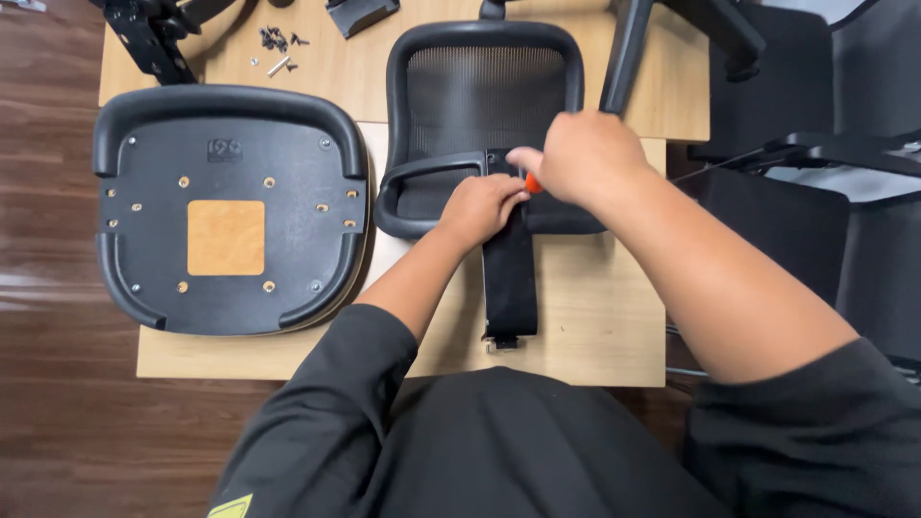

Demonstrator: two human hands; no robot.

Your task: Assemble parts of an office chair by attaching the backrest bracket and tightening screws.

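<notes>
Your left hand (484,206) is curled shut on top of the black support bar (510,288), right where the bar meets the lower edge of the mesh chair back (484,96). Your right hand (585,158) is closed in a fist around an orange-handled tool (532,184); only a small bit of orange shows under the fist, just right of the left hand's knuckles, and the tip is hidden. The two hands touch or nearly touch over the joint.

The chair back lies flat on the wooden surface (595,317), with its support bar running from the joint toward you. Left of the chair back, just beside it, the black seat pan (153,221) lies underside up, with a tan square patch at its middle. Beyond the seat pan, a small pile of screws (275,40) sits on the surface.
</notes>
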